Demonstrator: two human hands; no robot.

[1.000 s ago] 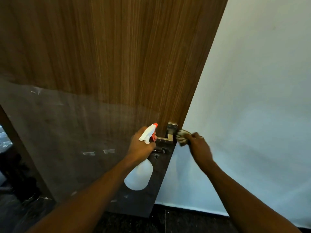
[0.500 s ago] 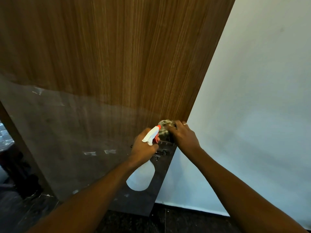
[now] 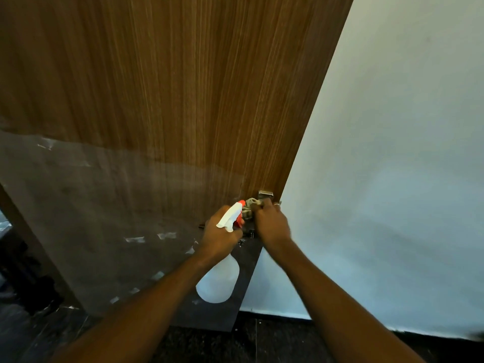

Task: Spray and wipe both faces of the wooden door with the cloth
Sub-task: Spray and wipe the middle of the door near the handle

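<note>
**While Cloth Presses the Handle, Bottle Hangs Beside It**

As the right hand (image 3: pixel 272 226) bunches a mottled cloth (image 3: pixel 250 206) in curled fingers against the metal door handle (image 3: pixel 265 194), the left hand (image 3: pixel 220 237), just below and left of the handle, wraps round the neck of a spray bottle (image 3: pixel 218 284). Its white trigger head and orange nozzle (image 3: pixel 242 203) sit just left of the handle, close against the cloth. Its translucent white body hangs lower, plain-sided. The wooden door (image 3: pixel 183 87) spreads up and leftward from the handle, with brown grain above and a greyish film (image 3: pixel 91 218) with pale scuffs level with the handle and below. Right of the handle stands a white wall (image 3: pixel 392 153); beneath it lies a dark floor (image 3: pixel 235 344). A ring (image 3: pixel 277 204) shows on a right-hand finger beside the handle.
</note>
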